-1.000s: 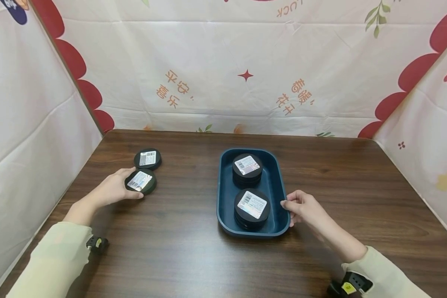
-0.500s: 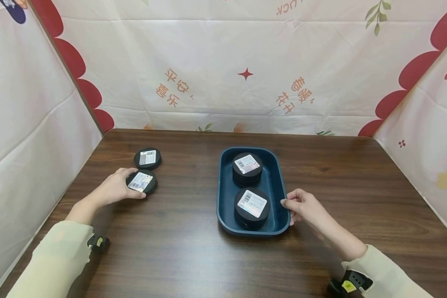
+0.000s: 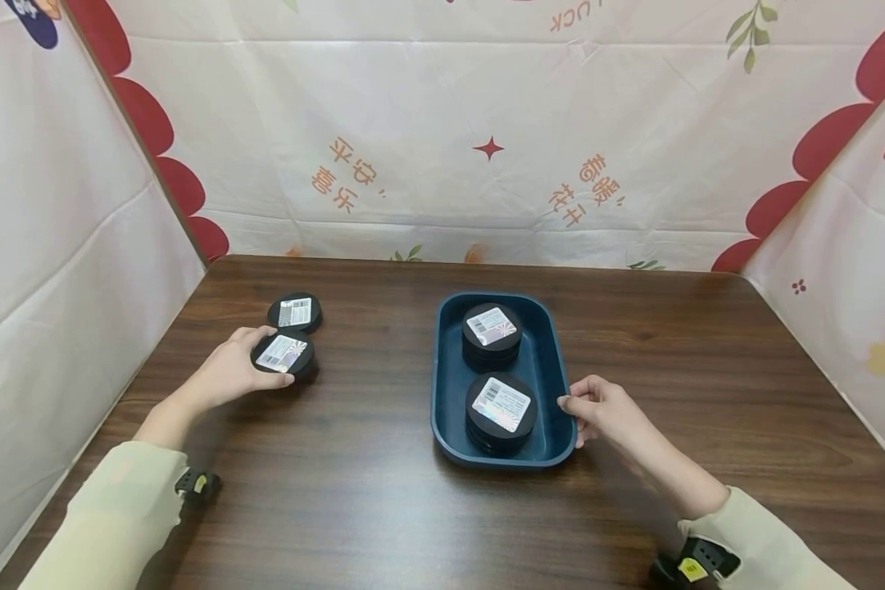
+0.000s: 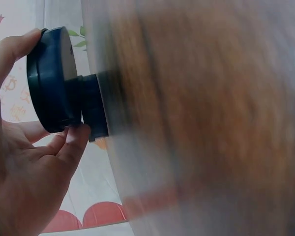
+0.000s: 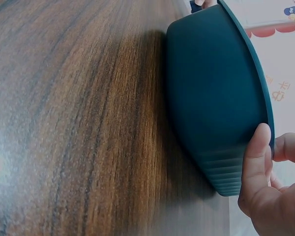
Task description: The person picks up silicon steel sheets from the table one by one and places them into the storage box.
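My left hand [image 3: 232, 370] grips a flat round black container [image 3: 283, 352] by its sides, thumb and fingers on opposite edges. A white barcode label faces up on it. In the left wrist view the held container [image 4: 53, 81] is lifted slightly off the table. Just behind it a second black container [image 3: 295, 312] lies on the wood. At the centre stands a dark blue tray [image 3: 549, 385] with two stacks of similar containers, a rear stack [image 3: 490, 337] and a front stack [image 3: 500, 412]. My right hand [image 3: 608, 414] pinches the tray's right rim, which the right wrist view shows too.
The brown wooden table [image 3: 354, 492] spreads around the tray. A white printed cloth [image 3: 413, 106] hangs behind it, and more cloth stands at both sides. Each wrist wears a black strap, such as the right strap [image 3: 708, 559].
The container in my left hand has come up a little from the table and shifted slightly right. My right hand and the tray have stayed put.
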Demonstrator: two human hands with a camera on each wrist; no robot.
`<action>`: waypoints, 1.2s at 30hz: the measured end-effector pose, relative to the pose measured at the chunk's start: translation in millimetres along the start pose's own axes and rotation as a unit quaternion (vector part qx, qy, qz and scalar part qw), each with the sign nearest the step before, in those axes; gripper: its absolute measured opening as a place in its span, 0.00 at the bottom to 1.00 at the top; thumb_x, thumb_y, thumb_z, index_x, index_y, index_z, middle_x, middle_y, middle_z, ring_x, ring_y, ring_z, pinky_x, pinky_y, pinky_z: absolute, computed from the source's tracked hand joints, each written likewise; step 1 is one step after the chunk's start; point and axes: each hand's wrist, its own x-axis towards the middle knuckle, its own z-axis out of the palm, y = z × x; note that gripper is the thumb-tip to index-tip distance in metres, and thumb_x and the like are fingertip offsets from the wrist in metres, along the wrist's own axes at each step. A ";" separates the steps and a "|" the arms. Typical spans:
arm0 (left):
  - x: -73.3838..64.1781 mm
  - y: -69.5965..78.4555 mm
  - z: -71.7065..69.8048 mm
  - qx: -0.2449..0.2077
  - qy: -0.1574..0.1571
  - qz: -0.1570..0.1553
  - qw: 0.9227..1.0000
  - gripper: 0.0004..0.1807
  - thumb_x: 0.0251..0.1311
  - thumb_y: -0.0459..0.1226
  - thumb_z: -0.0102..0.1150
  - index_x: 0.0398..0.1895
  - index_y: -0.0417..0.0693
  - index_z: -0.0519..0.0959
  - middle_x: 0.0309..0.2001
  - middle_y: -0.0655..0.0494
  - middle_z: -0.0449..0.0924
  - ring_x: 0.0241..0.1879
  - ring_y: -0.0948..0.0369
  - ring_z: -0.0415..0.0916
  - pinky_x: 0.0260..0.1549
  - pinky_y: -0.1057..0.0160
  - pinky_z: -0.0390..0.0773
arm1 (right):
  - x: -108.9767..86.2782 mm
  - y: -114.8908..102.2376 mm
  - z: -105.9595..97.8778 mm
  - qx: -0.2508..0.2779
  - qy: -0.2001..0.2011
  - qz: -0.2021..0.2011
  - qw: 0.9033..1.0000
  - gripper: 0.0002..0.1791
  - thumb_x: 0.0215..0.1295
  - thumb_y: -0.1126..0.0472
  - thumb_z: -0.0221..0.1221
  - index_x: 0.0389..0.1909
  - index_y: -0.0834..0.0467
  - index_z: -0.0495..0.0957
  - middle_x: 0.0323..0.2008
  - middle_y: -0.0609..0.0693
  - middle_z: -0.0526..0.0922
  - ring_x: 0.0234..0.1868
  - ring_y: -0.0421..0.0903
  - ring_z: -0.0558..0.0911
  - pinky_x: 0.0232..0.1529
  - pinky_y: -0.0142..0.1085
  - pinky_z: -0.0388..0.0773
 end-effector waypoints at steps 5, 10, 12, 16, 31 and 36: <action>0.4 6.7 2.1 -0.006 0.001 0.006 1.000 0.53 0.41 0.59 0.68 0.65 0.35 0.60 0.59 0.33 0.60 0.53 0.41 0.65 0.51 0.41 0.67 | -0.6 0.3 -0.1 -0.006 -0.001 0.005 1.000 0.16 0.65 0.62 0.54 0.44 0.71 0.64 0.23 0.52 0.71 0.18 0.44 0.74 0.24 0.37 0.78; 0.7 13.0 3.4 -0.006 0.004 0.012 1.000 0.53 0.41 0.57 0.69 0.66 0.35 0.59 0.60 0.33 0.59 0.55 0.41 0.64 0.53 0.41 0.65 | -1.1 0.3 0.0 -0.009 -0.002 0.006 1.000 0.16 0.66 0.61 0.53 0.44 0.71 0.64 0.23 0.52 0.72 0.19 0.44 0.74 0.25 0.37 0.78; 1.3 16.2 3.3 -0.007 0.006 0.015 1.000 0.53 0.41 0.57 0.69 0.66 0.35 0.60 0.61 0.34 0.59 0.55 0.41 0.64 0.53 0.41 0.66 | -1.3 0.1 0.0 -0.007 -0.002 0.006 1.000 0.16 0.65 0.62 0.53 0.44 0.71 0.64 0.23 0.52 0.72 0.19 0.44 0.74 0.25 0.37 0.78; 4.1 23.9 1.2 -0.006 0.003 0.018 1.000 0.53 0.41 0.57 0.69 0.66 0.37 0.60 0.61 0.34 0.58 0.54 0.41 0.64 0.51 0.41 0.67 | -1.3 -0.2 -0.4 -0.005 -0.001 0.003 1.000 0.16 0.65 0.62 0.54 0.44 0.71 0.64 0.23 0.52 0.72 0.19 0.43 0.74 0.24 0.37 0.78; 13.1 50.7 -5.0 -0.014 0.022 0.058 0.998 0.49 0.39 0.53 0.71 0.65 0.41 0.63 0.62 0.39 0.60 0.56 0.44 0.64 0.52 0.43 0.68 | -1.2 -0.8 0.0 0.007 -0.004 0.003 1.000 0.15 0.65 0.63 0.53 0.43 0.70 0.64 0.24 0.52 0.72 0.20 0.43 0.74 0.24 0.36 0.78; 16.6 60.9 -4.1 -0.029 0.028 0.079 0.996 0.47 0.39 0.51 0.72 0.63 0.43 0.65 0.61 0.43 0.61 0.55 0.47 0.65 0.50 0.46 0.68 | -1.2 -1.4 0.2 0.007 -0.004 0.002 1.000 0.15 0.65 0.63 0.53 0.43 0.71 0.64 0.24 0.52 0.72 0.19 0.43 0.73 0.24 0.36 0.78</action>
